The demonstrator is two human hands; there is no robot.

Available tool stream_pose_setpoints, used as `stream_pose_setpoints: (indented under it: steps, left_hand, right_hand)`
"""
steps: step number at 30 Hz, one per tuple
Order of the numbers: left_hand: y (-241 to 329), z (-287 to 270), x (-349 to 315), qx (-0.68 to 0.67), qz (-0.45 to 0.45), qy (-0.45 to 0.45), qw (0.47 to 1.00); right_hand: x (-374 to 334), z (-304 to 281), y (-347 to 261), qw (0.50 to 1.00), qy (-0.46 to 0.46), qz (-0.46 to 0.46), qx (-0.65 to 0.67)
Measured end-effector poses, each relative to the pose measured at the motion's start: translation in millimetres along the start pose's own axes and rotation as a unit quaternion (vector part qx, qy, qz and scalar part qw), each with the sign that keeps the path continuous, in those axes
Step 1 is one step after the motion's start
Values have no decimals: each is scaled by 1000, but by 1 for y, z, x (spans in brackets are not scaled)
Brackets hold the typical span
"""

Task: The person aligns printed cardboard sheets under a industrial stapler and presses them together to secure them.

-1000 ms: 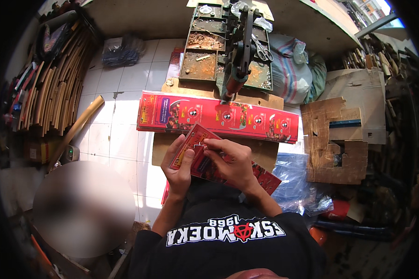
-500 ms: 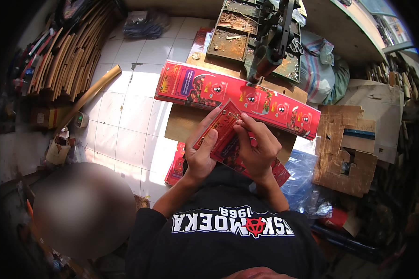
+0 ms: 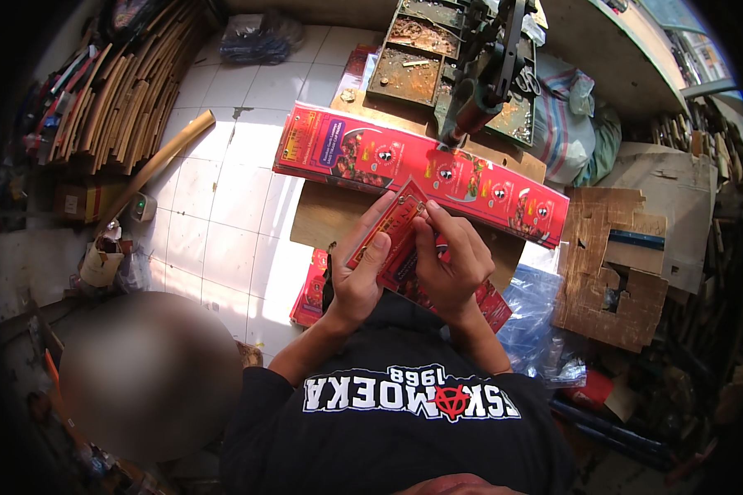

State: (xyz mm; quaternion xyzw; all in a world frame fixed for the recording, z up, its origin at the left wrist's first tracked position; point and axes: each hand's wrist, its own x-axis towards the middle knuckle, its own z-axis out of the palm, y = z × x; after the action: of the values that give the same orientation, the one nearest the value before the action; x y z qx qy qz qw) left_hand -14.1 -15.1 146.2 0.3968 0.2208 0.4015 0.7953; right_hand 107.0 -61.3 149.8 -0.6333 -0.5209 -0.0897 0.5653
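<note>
Held at a slant in front of my chest is a long red printed card strip (image 3: 398,246), its top end pointing away from me. My left hand (image 3: 357,285) grips it along the left side, thumb laid on the printed face. Fingers of my right hand (image 3: 456,268) are pinched at the strip's upper right edge; a tiny shiny piece seems to be there, too small to name. The strip's lower end comes out below my right hand. Just beyond my fingertips, a stack of similar red strips (image 3: 421,169) lies across the worktable (image 3: 318,219).
A dark hand press (image 3: 475,111) stands over the stack, beside a compartmented metal tray (image 3: 409,70). Cut cardboard (image 3: 611,305) and clear plastic bags (image 3: 532,309) are on the right. More red strips (image 3: 309,293) sit by my left forearm. Stacked cardboard (image 3: 132,91) fills the far left.
Both hands keep their hold on the strip. My right hand has shifted very slightly toward the left; otherwise the scene is the same.
</note>
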Motion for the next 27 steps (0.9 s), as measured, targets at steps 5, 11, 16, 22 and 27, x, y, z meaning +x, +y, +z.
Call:
stream_pose_setpoints:
  steps: [5,11,16,22,27]
  left_hand:
    - [-1,-3,0,45,2,-7,999]
    - [1,-4,0,87,2,-13,996]
    - [0,-5,0,90,9,-9,996]
    - [-1,-3,1,58,-5,3,998]
    - [-1,-3,1,59,-1,4,998]
  right_hand:
    - [1,-2,-1,1000,-6,7,0]
    - [-3,1,5,1000,13,-11,8]
    - [-8,6,7,999,36,-17,-4]
    - [-5,6,4,999,30,26,2]
    - [-9,3,3,1000,6,13,-8]
